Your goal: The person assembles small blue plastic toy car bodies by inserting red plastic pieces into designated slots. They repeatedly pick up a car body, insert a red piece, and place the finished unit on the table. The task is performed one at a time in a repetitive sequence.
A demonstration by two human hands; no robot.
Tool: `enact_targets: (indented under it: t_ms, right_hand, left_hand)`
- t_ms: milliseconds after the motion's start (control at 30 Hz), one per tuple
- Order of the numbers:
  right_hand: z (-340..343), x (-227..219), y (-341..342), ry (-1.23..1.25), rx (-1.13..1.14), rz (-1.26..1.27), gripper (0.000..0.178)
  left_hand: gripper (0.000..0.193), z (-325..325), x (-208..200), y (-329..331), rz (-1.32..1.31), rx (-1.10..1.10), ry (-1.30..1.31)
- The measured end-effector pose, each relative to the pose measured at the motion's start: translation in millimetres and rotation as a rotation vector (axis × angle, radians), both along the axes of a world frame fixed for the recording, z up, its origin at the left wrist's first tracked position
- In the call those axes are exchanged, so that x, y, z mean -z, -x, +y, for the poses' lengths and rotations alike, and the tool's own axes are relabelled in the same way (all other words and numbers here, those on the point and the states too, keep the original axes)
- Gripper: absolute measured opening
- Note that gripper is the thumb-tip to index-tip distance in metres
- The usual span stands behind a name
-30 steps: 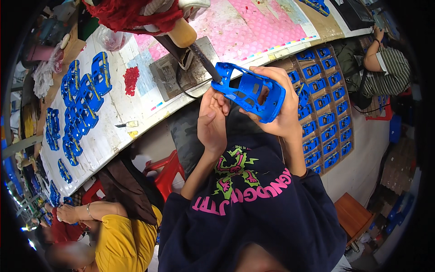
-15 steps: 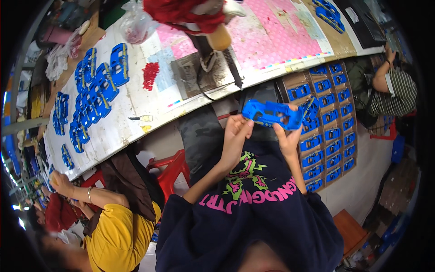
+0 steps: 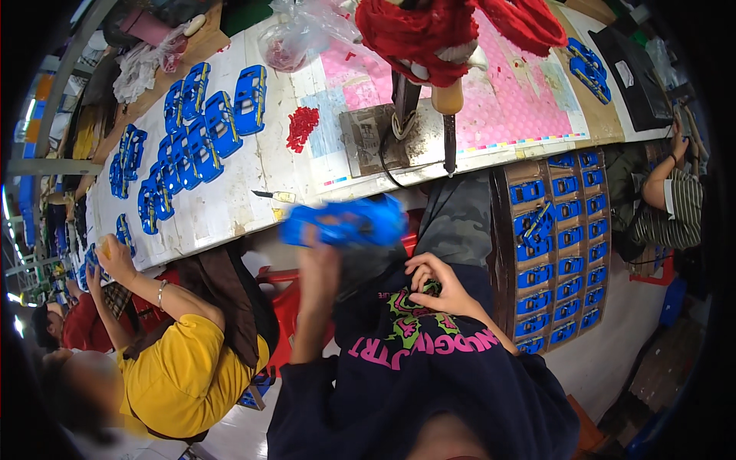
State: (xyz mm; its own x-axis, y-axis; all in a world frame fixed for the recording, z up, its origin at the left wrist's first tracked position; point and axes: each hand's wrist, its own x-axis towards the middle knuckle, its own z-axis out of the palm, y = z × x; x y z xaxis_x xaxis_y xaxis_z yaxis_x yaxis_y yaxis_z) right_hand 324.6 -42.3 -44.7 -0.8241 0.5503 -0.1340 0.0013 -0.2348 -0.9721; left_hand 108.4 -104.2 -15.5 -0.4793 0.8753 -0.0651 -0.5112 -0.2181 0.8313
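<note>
My left hand is shut on a blue plastic toy car body, gripping it near its left end. Both are smeared by motion, and the car body is over my lap by the table's front edge. Close to the front of my dark shirt, my right hand has its fingers loosely bent and apart, with nothing in them. Several more blue car bodies stand in rows on the left of the white table.
A cardboard tray of blue car bodies lies at my right, one car askew on top. A red-wrapped tool hangs over the table. A knife and small red pieces lie nearby. A co-worker in yellow sits at left.
The car body has moved left in my left hand. My right hand has let go of it and drawn back toward my shirt. The view has shifted, so the table appears further right.
</note>
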Motion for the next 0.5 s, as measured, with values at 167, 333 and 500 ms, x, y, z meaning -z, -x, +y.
enact_targets:
  t_ms: [167,333,500]
  right_hand:
    - [4,-2,5,-0.144,-0.029,-0.112,0.032]
    - [8,4,-3,-0.305,0.043,-0.163,0.027]
    - [14,7,-12,-0.38,0.144,-0.273,0.024]
  left_hand:
    - [0.031,81,-69,130,0.479,-0.685,-0.198]
    - [0.049,168,-72,289,1.321,-0.693,0.136]
    - [0.084,230,-29,342,1.815,-0.626,0.472]
